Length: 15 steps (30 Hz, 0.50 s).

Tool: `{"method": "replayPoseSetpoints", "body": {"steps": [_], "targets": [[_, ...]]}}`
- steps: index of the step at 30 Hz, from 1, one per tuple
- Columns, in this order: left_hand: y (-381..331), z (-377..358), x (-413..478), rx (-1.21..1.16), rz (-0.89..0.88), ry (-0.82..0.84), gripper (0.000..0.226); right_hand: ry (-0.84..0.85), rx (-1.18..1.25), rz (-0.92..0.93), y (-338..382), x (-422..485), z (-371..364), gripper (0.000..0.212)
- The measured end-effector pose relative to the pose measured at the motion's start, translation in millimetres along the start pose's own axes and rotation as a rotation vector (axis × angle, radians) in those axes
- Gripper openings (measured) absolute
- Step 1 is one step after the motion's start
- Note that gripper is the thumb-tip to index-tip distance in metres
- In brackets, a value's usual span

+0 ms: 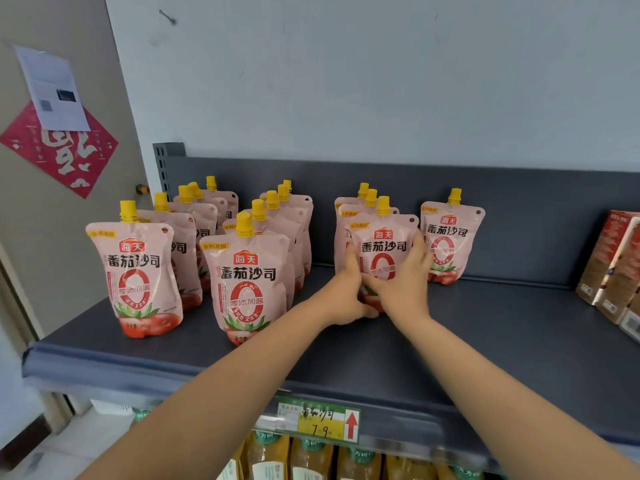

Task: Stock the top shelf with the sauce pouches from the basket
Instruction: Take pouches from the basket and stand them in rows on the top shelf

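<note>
— Where was the sauce pouch (pixel 383 245)?
— Dead ahead, upright on the top shelf (pixel 485 341), spout up, fronting the 3rd row. My left hand (pixel 346 292) and right hand (pixel 407 285) gripped its lower sides, fingers wrapped round it, both equally near

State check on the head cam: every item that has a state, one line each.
held pouch: upright, capped, front of third row, gripped from both sides
left hand: grips held pouch's left edge
right hand: grips its right edge, thumb across front
first row: upright, capped
second row: upright, capped
lone pouch: upright, capped, far right
top shelf: partly stocked
</note>
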<state>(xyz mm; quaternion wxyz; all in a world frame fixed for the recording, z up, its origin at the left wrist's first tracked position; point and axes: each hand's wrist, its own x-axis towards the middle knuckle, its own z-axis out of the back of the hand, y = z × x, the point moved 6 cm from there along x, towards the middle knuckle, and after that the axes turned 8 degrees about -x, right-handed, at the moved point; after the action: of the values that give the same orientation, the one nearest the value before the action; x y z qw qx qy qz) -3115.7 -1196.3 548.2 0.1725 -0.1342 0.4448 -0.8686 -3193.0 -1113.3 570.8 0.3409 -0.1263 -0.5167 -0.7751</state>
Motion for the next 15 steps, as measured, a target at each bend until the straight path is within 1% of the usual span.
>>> {"method": "replayPoseSetpoints", "body": {"steps": [2, 6, 11, 15], "targets": [[-1, 4, 4, 0.0, 0.005, -0.048, 0.134, -0.004, 0.018, -0.016, 2, 3, -10, 0.106], [0, 13, 11, -0.078, 0.002, -0.175, 0.123, 0.031, -0.014, -0.028, 3, 8, -23, 0.104], [7, 16, 17, -0.018, 0.033, -0.171, 0.129, 0.076, 0.005, -0.031, -1, 12, -28, 0.108], [14, 24, 13, 0.008, 0.063, -0.216, 0.13, 0.135, 0.059, 0.019, 1, 9, -30, 0.112]]}}
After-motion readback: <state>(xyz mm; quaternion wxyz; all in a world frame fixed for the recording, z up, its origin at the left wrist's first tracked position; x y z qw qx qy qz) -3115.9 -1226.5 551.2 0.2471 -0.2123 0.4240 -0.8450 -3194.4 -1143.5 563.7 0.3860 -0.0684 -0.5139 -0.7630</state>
